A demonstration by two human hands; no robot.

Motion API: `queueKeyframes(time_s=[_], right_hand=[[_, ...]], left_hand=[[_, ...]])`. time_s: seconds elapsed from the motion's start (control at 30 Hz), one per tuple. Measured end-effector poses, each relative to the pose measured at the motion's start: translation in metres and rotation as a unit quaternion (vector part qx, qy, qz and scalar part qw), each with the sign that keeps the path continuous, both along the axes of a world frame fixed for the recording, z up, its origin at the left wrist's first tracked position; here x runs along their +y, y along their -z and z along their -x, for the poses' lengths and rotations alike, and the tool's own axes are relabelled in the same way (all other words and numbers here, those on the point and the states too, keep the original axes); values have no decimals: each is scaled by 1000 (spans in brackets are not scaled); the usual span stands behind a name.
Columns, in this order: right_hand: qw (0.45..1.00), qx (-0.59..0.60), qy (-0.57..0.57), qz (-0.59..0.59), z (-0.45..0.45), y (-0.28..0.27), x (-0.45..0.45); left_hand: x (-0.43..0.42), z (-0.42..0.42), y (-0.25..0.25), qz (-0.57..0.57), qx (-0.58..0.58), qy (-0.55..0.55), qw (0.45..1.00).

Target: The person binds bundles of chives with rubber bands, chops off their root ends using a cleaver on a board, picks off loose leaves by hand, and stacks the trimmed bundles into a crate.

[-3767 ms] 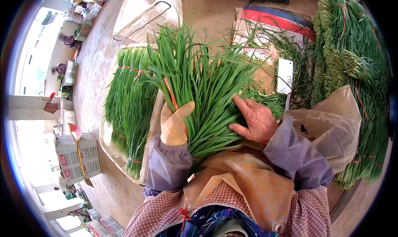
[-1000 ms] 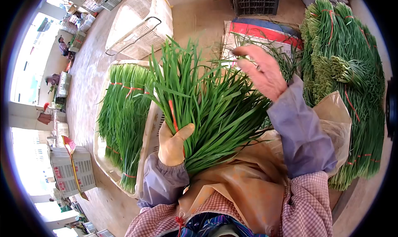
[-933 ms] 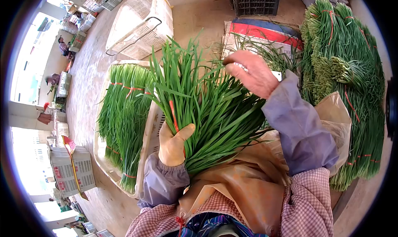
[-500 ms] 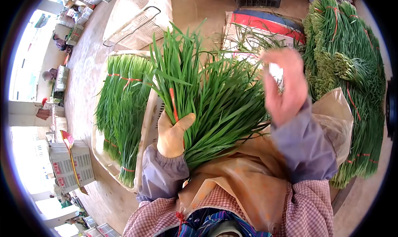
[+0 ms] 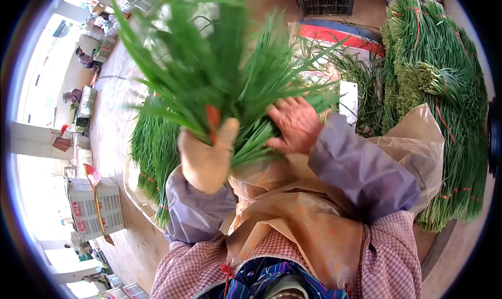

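Greens (image 5: pixel 219 64) clamped in left hand (image 5: pixel 206 158), swung up toward the crate (image 5: pixel 139 198), right hand (image 5: pixel 296 124) back on them, its grip unclear: two-handed handling again!

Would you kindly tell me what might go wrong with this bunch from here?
The bunch might come apart, since it fans out widely above the left hand. The right hand or its sleeve could knock the knife, which shows close by.
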State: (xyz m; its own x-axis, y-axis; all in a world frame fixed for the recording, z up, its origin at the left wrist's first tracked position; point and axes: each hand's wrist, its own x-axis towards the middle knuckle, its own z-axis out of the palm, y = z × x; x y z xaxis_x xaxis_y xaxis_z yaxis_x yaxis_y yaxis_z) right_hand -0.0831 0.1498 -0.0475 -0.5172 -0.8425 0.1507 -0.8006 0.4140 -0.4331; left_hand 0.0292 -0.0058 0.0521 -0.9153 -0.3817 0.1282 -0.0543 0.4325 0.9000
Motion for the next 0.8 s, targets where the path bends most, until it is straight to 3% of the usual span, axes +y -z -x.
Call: queueKeyframes(time_s=[0.03,0.07,0.13,0.17,0.23,0.3,0.33,0.37,0.4,0.43,0.5,0.67,0.77,0.8], right_hand=[[991,-42,-16,-126,12,-15,-6],[989,-47,-15,-140,14,-20,-5],[996,-26,-7,-84,2,-18,10],[999,-14,-3,-46,-8,-13,17],[1000,-7,4,8,-22,2,28],[999,-16,16,26,-23,12,29],[999,-20,26,28,-21,16,29],[999,-23,37,27,-17,19,29],[998,-27,48,26,-14,24,30],[997,-31,63,22,-8,28,32],[993,-39,110,4,9,44,46],[949,-20,314,-15,76,120,122],[906,31,373,196,101,128,170],[836,-185,428,290,87,68,164]], left_hand=[[7,0,-2,95,-33,10,995],[15,3,6,189,68,129,971],[21,6,10,301,121,359,875],[19,4,2,319,74,469,820],[-2,-3,-22,127,69,544,826],[-50,4,-28,-129,185,580,783],[-55,-8,-38,-49,149,439,885],[-60,-20,-49,17,77,302,950],[-66,-10,-45,206,37,306,929],[-72,1,-37,386,-6,300,872],[-63,1,-5,471,-157,308,812],[-29,-8,34,555,-108,201,800],[-24,-13,57,601,-43,151,784],[-20,-13,61,616,-35,135,776]])
